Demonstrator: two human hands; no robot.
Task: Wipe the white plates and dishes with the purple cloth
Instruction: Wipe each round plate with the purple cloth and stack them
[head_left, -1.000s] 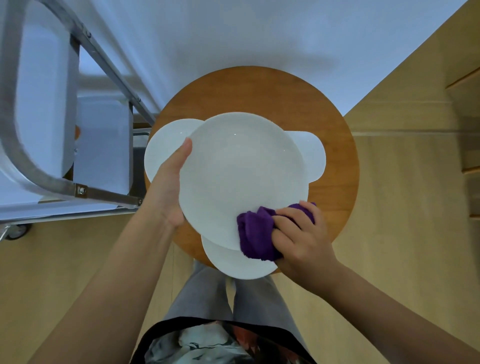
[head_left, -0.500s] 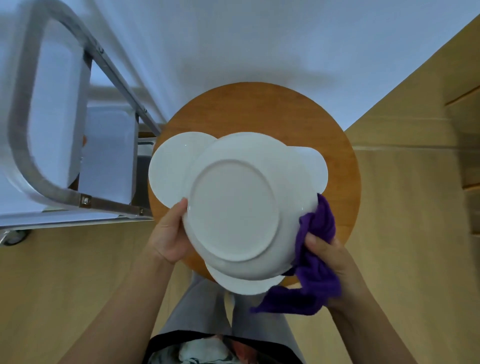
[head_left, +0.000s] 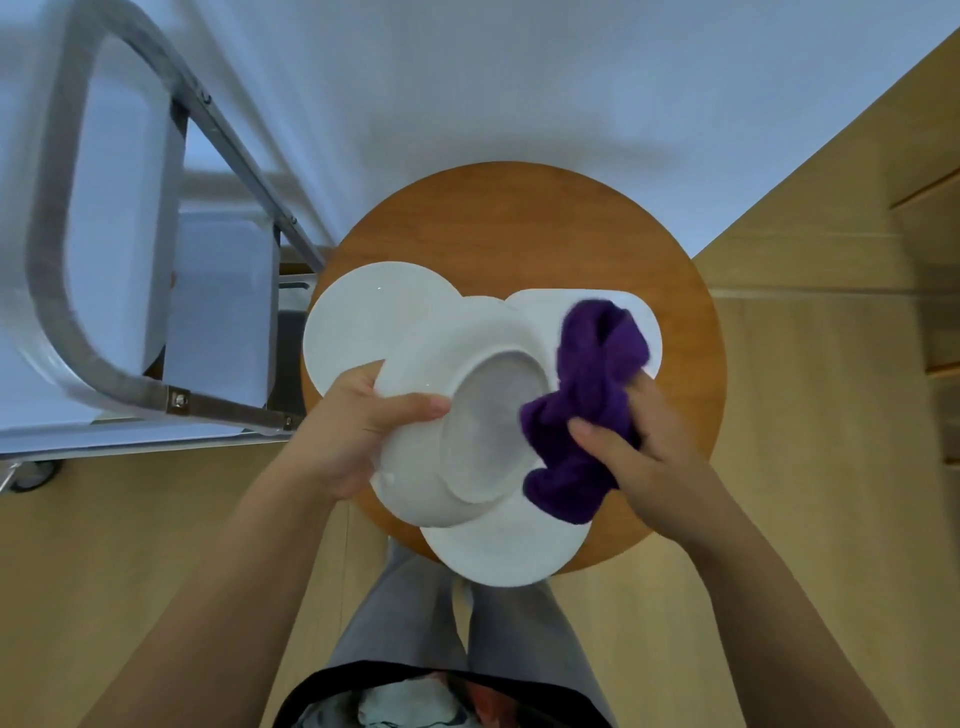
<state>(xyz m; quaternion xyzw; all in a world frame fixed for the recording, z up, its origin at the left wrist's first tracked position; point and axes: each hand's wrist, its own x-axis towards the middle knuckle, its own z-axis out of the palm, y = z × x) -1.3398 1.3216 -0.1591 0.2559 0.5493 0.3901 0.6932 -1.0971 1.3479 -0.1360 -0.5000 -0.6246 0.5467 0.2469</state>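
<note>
The task is looking to be in the middle. The large white plate (head_left: 441, 415) is being held bottom-up in the centre of the frame, and the purple cloth (head_left: 587, 405) is lying against the right side of its underside. Three other white dishes are waiting on the round wooden table (head_left: 519, 218): one (head_left: 363, 317) at the left, one (head_left: 545, 312) at the right behind the cloth, one (head_left: 498, 551) below. I cannot tell if they are wiped. The left hand (head_left: 358, 426) is gripping the plate's left rim, thumb across the underside. The right hand (head_left: 644, 447) is clutching the bunched cloth.
</note>
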